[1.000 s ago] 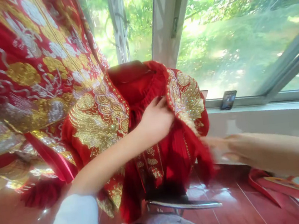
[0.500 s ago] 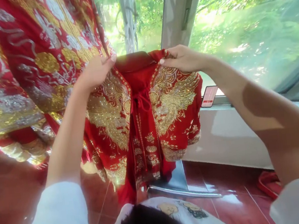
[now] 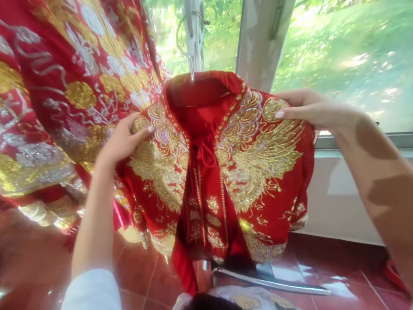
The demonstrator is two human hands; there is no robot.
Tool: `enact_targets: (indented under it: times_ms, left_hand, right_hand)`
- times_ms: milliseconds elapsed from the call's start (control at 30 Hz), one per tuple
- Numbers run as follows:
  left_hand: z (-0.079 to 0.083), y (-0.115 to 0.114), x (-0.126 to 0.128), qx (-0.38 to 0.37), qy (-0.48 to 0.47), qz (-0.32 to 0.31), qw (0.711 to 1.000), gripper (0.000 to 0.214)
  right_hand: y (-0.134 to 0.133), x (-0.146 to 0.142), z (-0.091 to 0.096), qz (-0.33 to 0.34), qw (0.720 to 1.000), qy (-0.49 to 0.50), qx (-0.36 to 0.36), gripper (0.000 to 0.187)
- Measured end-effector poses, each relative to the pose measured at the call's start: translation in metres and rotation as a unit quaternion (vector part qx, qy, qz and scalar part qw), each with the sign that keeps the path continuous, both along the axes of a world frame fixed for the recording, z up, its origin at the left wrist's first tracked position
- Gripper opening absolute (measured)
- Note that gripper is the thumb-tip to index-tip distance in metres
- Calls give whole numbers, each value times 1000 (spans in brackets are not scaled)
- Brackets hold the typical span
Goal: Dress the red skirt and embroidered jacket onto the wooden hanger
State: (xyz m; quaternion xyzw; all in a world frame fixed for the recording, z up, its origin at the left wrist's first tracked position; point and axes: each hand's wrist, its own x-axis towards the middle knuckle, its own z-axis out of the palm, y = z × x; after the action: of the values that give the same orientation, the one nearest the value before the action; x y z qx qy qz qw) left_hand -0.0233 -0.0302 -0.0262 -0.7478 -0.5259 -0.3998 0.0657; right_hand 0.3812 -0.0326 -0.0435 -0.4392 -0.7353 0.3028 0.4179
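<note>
A red jacket point(image 3: 227, 172) with gold embroidery hangs on a hanger point(image 3: 185, 53) in front of the window. My left hand point(image 3: 122, 139) grips its left shoulder, fingers curled over the cloth. On the jacket's right shoulder my right hand point(image 3: 309, 111) holds the edge, fingers closed on the fabric. The jacket's front hangs open down the middle with a small red tie at the neck.
A larger red and gold embroidered garment point(image 3: 46, 88) hangs at the left, touching the jacket. Behind are the window frame point(image 3: 262, 24) and a white sill point(image 3: 406, 139). A chrome stand base point(image 3: 273, 281) rests on the red tiled floor point(image 3: 20, 290).
Both hands slid outward and down from the collar to the jacket's shoulders. The jacket is spread wider and the hanger hook now shows.
</note>
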Motion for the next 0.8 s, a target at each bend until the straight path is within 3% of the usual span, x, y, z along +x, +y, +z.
enact_targets:
  times_ms: [67,133,200,333,400,467,533,600,700,800]
  left_hand:
    - [-21,-5,21,65,-35,94,993,56]
    - [-41,-10,48,130,-58,172,975,56]
    - [-61,-17,70,185,-69,204,959,61]
    - [-117,-30,95,216,-17,165,962,89]
    - [-146,-32,98,211,24,147,966,83]
    - [-164,-33,92,198,43,157,967,65]
    - [-166,-38,77,162,54,174,970,39]
    - [-153,-52,58,99,72,143,982,24]
    - [-120,-91,45,55,51,9,997,48]
    - [-90,-117,74,121,24,-87,988,53]
  right_hand:
    - [-11,-15,-11,-163,979,-45,116,54]
    - [-23,-35,-21,-341,908,-108,217,49]
    - [-34,-55,-35,-437,840,-141,288,53]
    - [-53,-101,-92,-451,750,-182,448,83]
    - [-52,-124,-127,-430,759,-213,440,110]
    - [-44,-138,-153,-432,762,-232,424,117]
    - [-38,-138,-164,-437,769,-230,406,108]
    - [-42,-127,-162,-425,786,-219,392,95]
    - [-72,-108,-146,-378,822,-208,371,83]
    - [-105,-103,-133,-345,830,-196,392,70]
